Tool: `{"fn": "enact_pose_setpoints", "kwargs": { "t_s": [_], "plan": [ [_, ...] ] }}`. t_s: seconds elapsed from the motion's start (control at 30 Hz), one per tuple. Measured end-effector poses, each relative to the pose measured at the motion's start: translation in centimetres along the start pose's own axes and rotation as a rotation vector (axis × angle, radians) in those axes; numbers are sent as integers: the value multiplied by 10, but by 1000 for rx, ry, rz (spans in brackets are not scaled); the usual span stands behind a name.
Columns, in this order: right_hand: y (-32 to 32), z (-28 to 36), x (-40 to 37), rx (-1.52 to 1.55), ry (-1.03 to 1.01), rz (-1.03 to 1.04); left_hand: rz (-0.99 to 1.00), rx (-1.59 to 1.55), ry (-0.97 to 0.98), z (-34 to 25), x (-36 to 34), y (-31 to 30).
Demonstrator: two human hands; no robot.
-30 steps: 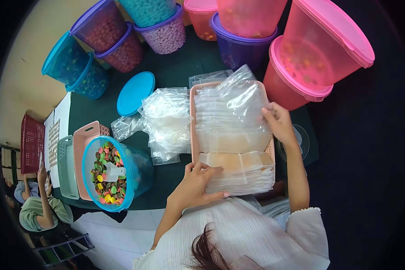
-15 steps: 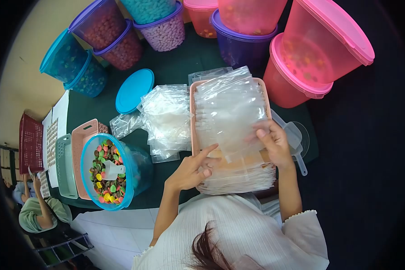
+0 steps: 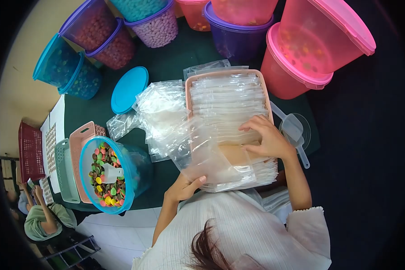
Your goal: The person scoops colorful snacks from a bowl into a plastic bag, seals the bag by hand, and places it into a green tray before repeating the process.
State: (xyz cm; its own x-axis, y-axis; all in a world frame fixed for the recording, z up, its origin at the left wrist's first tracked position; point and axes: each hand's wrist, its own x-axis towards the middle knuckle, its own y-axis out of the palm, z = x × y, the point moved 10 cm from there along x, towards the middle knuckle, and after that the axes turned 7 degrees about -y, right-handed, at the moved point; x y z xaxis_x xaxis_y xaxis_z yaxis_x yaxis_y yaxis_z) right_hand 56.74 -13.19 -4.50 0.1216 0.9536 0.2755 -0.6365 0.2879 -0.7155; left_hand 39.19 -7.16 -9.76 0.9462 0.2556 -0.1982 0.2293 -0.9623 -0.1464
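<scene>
A peach basket (image 3: 188, 90) full of stacked clear plastic bags (image 3: 229, 101) lies in front of me. My left hand (image 3: 182, 186) grips a clear bag (image 3: 198, 155) near its lower edge, and the bag slants over the basket's left side. Above the gap between the bag stacks is my right hand (image 3: 269, 138), its fingers apart and nothing between them. More clear bags (image 3: 162, 105) are piled on the dark green table left of the basket. A blue tub (image 3: 129, 175) of colourful round candies with a white scoop (image 3: 112, 173) inside stands further left.
Lidded tubs of candy, blue (image 3: 87, 78), purple (image 3: 236, 38) and pink (image 3: 292, 67), line the back. A blue lid (image 3: 129, 90) lies before them. Clear scoops (image 3: 292, 127) are at the right. Two long baskets (image 3: 67, 171) stand left; another person (image 3: 45, 220) is beyond.
The clear bag has moved from over the basket down to the left, now in my left hand. My right hand has let go of it and opened.
</scene>
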Motion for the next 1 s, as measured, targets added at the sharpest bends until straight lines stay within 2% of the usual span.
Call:
{"fn": "enact_pose_setpoints", "kwargs": {
  "t_s": [0.1, 0.17, 0.27, 0.37, 0.43, 0.5, 0.6, 0.73, 0.8, 0.83, 0.97, 1.0],
  "plan": [
    [3, -3, 10, -112, -11, -33, -19, -128, -113, 5, -1, -1],
    [7, -30, 15, 2, 66, -27, 273, 338, 20, 7, -5, 20],
    [11, -61, 23, 166, 186, -30, 337, 277, -70, 2, -9, 22],
    [6, -68, 30, 223, 199, -44, 230, 225, 39, -18, -8, 20],
    [2, -65, 33, 230, 170, -52, 253, 245, 65, -13, -11, 20],
    [4, -75, 27, 307, 346, 2, 279, 264, 93, -14, -12, 23],
    [0, -73, 23, 304, 375, 34, 262, 259, 29, -11, -10, 22],
    [5, -54, 13, 367, 266, 117, 303, 245, 39, -1, -12, 25],
    [8, -18, 7, 152, -80, 191, 313, 260, 58, -1, -14, 27],
    [14, -13, 2, 199, 6, 292, 299, 246, 51, -1, -14, 27],
    [17, -3, -6, 105, -18, 273, 301, 286, 53, -3, -12, 27],
    [18, -14, -7, 152, 85, 284, 302, 285, 53, -4, -13, 28]
  ]
}}
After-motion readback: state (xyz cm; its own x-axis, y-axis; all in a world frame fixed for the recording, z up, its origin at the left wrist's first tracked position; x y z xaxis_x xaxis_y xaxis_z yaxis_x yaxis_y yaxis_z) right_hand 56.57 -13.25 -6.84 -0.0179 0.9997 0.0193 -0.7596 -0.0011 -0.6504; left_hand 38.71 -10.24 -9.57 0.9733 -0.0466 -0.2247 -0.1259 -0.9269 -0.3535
